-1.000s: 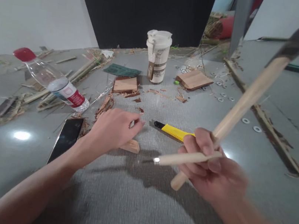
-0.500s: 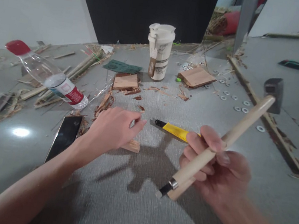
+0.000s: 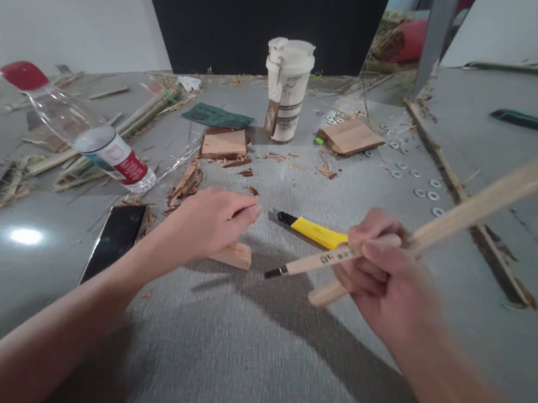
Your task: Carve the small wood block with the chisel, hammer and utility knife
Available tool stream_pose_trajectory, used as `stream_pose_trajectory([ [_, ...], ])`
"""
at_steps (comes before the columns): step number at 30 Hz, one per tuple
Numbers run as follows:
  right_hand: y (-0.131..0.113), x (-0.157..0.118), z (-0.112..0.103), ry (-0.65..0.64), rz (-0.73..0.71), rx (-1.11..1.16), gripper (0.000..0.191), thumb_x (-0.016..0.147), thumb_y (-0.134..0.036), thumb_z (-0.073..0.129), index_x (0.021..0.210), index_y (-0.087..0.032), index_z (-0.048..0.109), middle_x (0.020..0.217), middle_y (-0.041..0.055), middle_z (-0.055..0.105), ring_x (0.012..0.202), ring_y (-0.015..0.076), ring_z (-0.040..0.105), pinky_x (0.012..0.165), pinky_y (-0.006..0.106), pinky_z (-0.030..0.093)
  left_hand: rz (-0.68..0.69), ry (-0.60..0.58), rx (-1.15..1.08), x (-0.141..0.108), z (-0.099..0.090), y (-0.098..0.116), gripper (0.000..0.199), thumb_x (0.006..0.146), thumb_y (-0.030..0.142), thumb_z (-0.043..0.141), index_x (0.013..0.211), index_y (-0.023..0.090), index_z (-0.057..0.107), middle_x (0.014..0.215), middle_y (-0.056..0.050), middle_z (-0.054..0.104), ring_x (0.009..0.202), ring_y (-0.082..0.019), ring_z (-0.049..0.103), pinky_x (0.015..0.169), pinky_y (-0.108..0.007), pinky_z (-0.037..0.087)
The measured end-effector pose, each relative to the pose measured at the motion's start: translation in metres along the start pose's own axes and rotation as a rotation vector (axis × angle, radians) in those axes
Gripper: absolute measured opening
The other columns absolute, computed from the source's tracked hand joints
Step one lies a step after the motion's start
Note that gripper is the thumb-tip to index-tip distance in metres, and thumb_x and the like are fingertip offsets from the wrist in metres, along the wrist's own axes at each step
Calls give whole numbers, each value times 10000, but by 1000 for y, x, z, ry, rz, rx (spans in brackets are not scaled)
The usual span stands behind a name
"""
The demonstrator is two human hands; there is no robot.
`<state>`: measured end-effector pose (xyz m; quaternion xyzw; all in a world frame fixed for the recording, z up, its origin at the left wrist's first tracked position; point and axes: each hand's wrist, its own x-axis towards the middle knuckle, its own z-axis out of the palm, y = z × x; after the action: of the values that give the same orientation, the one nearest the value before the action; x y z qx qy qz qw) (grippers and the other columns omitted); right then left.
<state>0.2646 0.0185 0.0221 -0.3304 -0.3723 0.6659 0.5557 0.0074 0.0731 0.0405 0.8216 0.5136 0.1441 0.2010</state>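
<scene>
"Head view: logged what at the right hand (image 3: 390, 270)?"

"Pinched a chisel (image 3: 326, 259) between thumb and fingers, pointed tip-first toward the wood block (image 3: 235, 256); also held a hammer-like tool (image 3: 497, 193) by its long handle, same hand."

"And got what at the left hand (image 3: 202, 222)?"

"Curled thumb and index close together over that block; couldn't tell the other fingers' state or whether gripping."

"Noted what farther out?"

"Marked yellow cutter (image 3: 317, 232) just past the right fingers, phone (image 3: 115, 239) left of the left hand, bottle (image 3: 113, 158) beyond phone, lidded cup (image 3: 289, 97) at back."
</scene>
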Motion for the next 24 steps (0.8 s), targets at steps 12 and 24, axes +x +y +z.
stream_pose_trajectory([
  [12, -51, 21, 61, -73, -179, -824, 198, 945, -213, 813, 760, -227, 745, 528, -39, 535, 408, 62, 357, 345, 224, 203, 99, -65, -359, 12, -10, -9, 430, 1061, 392, 377, 799, 249, 686, 820, -24, 751, 798, -200, 708, 743, -303, 546],
  [24, -49, 40, 105, -224, -165, -886, 274, 948, -192, 740, 710, -230, 609, 514, -75, 372, 403, 52, 293, 346, 221, 186, 111, 61, -400, 0, -6, -12, 408, 1037, 414, 361, 704, 246, 527, 739, -26, 606, 769, -219, 610, 747, -344, 553],
])
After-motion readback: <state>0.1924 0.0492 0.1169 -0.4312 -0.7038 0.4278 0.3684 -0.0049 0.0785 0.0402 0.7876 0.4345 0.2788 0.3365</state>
